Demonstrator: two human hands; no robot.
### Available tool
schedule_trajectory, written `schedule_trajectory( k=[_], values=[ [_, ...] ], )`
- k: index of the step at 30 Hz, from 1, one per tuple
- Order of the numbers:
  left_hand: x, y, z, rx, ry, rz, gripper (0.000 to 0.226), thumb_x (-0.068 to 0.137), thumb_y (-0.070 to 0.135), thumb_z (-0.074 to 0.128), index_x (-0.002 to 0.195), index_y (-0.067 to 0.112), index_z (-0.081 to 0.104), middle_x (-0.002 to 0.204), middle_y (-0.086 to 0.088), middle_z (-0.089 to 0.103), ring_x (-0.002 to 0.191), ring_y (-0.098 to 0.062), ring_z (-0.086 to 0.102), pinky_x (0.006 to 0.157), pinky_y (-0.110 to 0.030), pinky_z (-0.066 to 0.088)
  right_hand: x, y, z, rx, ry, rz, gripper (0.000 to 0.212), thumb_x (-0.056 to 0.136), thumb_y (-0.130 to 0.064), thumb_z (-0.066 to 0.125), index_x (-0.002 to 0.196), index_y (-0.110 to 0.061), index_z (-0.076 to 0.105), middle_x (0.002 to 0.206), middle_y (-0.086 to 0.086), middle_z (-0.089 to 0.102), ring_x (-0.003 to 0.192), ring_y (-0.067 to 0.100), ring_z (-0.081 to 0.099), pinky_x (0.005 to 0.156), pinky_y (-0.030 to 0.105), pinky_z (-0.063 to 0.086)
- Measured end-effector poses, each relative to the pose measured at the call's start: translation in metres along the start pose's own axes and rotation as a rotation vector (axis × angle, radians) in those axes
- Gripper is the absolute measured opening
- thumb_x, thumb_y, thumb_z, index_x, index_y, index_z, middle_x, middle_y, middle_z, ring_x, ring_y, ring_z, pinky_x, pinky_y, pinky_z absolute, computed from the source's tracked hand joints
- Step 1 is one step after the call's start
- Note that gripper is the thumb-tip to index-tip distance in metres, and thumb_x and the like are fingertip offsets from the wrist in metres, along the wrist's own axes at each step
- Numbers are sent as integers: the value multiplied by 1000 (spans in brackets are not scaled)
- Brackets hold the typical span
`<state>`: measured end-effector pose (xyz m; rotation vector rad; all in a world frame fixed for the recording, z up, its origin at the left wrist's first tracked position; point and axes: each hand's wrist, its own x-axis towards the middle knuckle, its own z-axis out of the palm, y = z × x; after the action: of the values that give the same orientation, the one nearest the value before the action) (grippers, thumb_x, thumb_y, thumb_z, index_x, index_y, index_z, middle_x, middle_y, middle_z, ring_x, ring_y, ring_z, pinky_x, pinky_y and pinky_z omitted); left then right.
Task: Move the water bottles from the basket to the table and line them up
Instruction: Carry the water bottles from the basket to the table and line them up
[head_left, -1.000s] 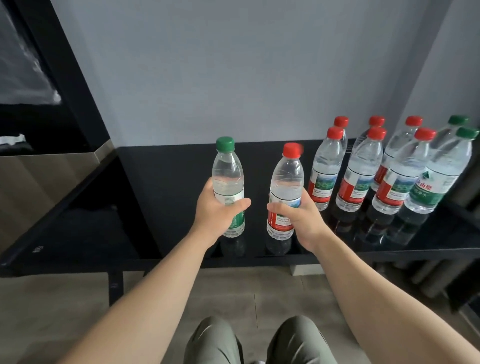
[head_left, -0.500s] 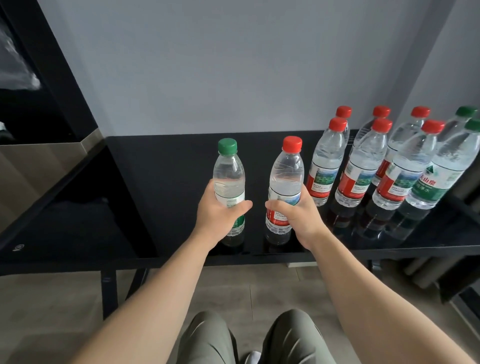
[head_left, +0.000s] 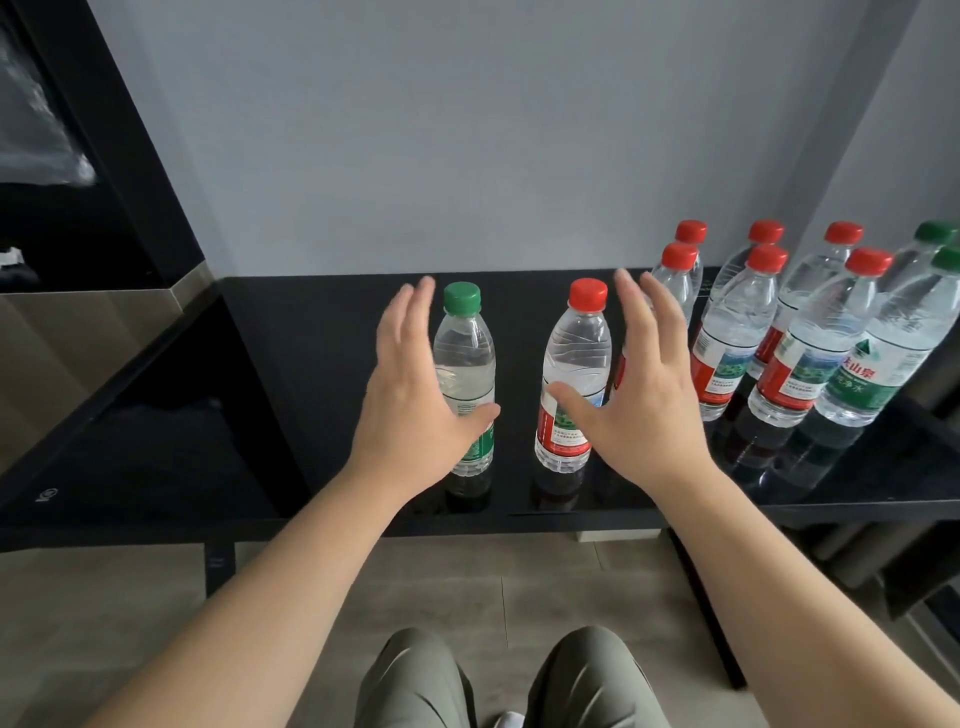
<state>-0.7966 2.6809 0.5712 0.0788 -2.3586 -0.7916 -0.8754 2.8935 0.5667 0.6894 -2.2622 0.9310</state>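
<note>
Dark glossy counter (head_left: 311, 374) runs left to right along the grey wall. Left hand (head_left: 405, 410) is open with fingers straight and spread, just left of the green-capped bottle (head_left: 465, 353). Its thumb crosses in front of the green label low down, and I can't tell if it touches. That bottle stands upright near the counter's near edge. To its right, with a clear gap, the red-capped bottle (head_left: 576, 348) is also upright, about the same way back. Right hand (head_left: 641, 410) is open too and holds nothing. Its thumb lies in front of the red label, and its fingers reach up between this bottle and the group of bottles (head_left: 810, 353), partly hiding the nearest one. The group stands in two rows, red caps with green caps at the far right end. The basket is not in view, so what is left to move is unknown.

The step looks like the let-go of this pair. To do it well, open the thumbs off the labels first, then draw both hands straight back toward the body, not sideways. These are tall, light plastic bottles on slick glass, so a dragged thumb could tip or slide one. The right hand has the tight side: its knuckles are near the group's end bottle, so keep the fingers flat and avoid any outward sweep. The pair looks wider spaced than the group, so a small push at the base of each toward the right may be needed to tidy the line.
</note>
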Motion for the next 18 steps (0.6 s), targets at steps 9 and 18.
schedule_trajectory(
  k=[9, 18],
  values=[
    [3, 13, -2, 520, -111, 291, 103, 73, 16, 91, 157, 20, 32, 171, -9, -8, 134, -32, 47, 90, -42, 60, 5, -20, 5, -409, -198, -141, 101, 78, -31, 88, 160, -27, 29, 172, 7, -3, 143, 40, 36, 87, 49, 61],
    [17, 8, 11, 418, -105, 254, 88, 75, 9, 89, 150, 19, 43, 171, -1, -4, 134, -28, 46, 83, -37, 59, 15, -14, 23, -390, -220, -68, 99, 73, -4, 87, 154, -19, 34, 171, 9, -13, 140, 41, 37, 81, 46, 60]
  ],
)
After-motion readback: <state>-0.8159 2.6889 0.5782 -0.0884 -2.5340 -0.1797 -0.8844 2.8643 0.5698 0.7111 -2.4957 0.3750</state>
